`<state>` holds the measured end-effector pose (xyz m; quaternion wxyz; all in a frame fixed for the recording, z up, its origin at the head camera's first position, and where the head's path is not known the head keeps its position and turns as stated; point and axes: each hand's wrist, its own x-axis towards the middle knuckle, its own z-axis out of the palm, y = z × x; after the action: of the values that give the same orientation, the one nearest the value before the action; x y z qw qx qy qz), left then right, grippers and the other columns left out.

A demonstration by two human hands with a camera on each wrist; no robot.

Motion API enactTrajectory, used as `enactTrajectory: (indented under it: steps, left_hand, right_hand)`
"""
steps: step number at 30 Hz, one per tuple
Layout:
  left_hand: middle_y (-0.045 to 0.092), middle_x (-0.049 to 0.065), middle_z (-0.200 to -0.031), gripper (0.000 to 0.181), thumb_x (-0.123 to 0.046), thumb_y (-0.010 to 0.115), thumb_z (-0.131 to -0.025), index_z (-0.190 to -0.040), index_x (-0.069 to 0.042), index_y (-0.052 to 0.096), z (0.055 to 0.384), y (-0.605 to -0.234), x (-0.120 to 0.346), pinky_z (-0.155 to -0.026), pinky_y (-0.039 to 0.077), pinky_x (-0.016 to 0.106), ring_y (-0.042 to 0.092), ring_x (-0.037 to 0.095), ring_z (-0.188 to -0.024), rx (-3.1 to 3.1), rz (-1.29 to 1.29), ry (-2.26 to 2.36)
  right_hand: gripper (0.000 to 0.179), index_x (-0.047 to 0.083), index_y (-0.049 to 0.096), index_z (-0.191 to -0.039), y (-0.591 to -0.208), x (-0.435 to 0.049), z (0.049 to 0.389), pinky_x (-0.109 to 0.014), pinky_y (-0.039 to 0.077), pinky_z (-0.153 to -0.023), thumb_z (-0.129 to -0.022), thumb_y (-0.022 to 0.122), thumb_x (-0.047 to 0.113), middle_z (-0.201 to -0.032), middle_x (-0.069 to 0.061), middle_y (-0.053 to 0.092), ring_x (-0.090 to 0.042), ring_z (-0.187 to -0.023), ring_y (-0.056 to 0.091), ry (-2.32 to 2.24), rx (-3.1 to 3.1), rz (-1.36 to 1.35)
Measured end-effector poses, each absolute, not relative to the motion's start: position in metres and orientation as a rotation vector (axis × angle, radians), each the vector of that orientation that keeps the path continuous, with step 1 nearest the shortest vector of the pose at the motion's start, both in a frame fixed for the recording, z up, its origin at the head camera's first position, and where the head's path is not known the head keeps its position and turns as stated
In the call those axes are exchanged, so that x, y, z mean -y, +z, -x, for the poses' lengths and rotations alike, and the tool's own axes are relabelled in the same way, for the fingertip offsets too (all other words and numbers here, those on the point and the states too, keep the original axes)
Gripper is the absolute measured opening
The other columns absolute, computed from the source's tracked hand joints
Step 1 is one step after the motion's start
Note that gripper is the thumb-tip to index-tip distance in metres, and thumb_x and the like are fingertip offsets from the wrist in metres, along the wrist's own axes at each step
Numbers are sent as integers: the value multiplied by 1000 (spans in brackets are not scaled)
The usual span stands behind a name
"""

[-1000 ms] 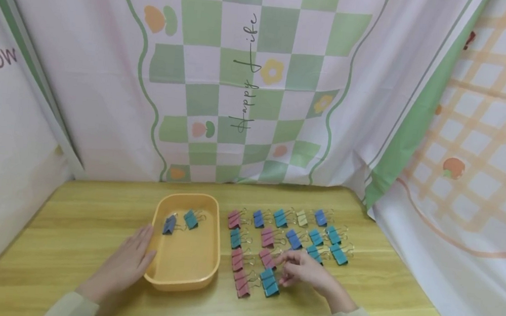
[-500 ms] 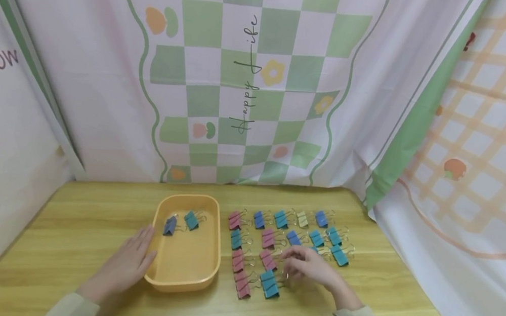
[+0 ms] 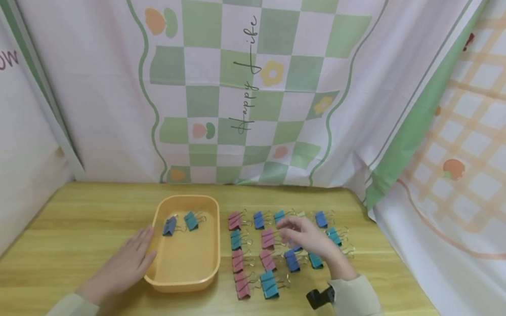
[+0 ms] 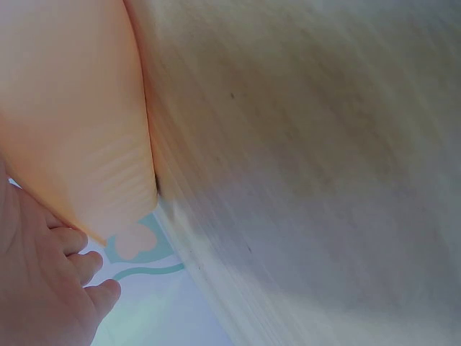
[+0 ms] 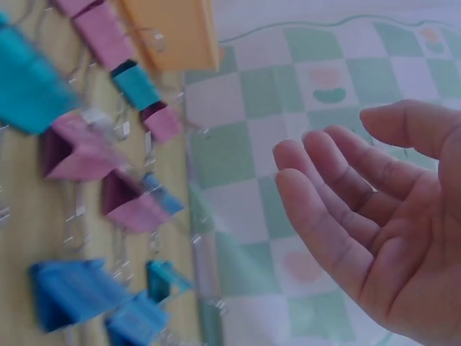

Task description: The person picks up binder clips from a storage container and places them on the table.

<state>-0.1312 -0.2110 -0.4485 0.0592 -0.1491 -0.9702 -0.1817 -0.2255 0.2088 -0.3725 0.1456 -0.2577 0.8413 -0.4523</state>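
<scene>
My left hand [image 3: 126,260] rests against the left wall of the yellow tray [image 3: 185,268], fingers extended along its rim. In the tray lie a grey-blue binder clip [image 3: 169,226] and a teal binder clip [image 3: 191,220]. My right hand [image 3: 311,239] hovers over the rows of clips, fingers loosely bent, and the right wrist view shows its palm [image 5: 410,267] holding nothing. It hides some clips at the back. Below it are a blue binder clip [image 3: 291,260], a pink binder clip [image 3: 268,260] and a large teal binder clip [image 3: 270,285].
Pink binder clips [image 3: 242,284] and one teal binder clip [image 3: 236,239] form the column nearest the tray. More clips, including a blue one [image 3: 321,218], reach toward the back right. A checked curtain [image 3: 249,101] hangs behind the wooden table [image 3: 106,210].
My right hand has lifted and moved toward the back, off the clip rows' near part, uncovering a blue clip in the third row. The left hand and tray have stayed put.
</scene>
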Motion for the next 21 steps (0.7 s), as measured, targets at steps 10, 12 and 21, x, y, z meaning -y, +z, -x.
enactTrajectory:
  steps: [10, 12, 21]
  left_hand:
    - [17, 24, -147, 58, -29, 33, -101, -141, 11, 19, 130, -449, 211, -106, 17, 54, 16, 40, -133, 2924, 458, -552]
    - [17, 25, -147, 58, -29, 33, -100, -141, 11, 19, 130, -448, 210, -106, 17, 54, 16, 40, -133, 2917, 461, -561]
    - [18, 24, -147, 58, -29, 33, -100, -141, 10, 20, 131, -448, 210, -106, 17, 53, 16, 39, -134, 2924, 454, -560]
  right_hand:
    - [30, 3, 56, -117, -355, -170, 247, -33, 54, -69, -94, 53, 23, -99, -9, 59, -22, -81, 61, -1288, -2431, 764]
    - [30, 4, 56, -117, -352, -161, 250, -33, 54, -69, -94, 53, 23, -100, -10, 58, -21, -81, 61, -1291, -2427, 776]
    - [28, 3, 56, -117, -349, -117, 265, -32, 54, -66, -94, 54, 17, -98, -9, 58, -29, -85, 61, -1321, -2385, 838]
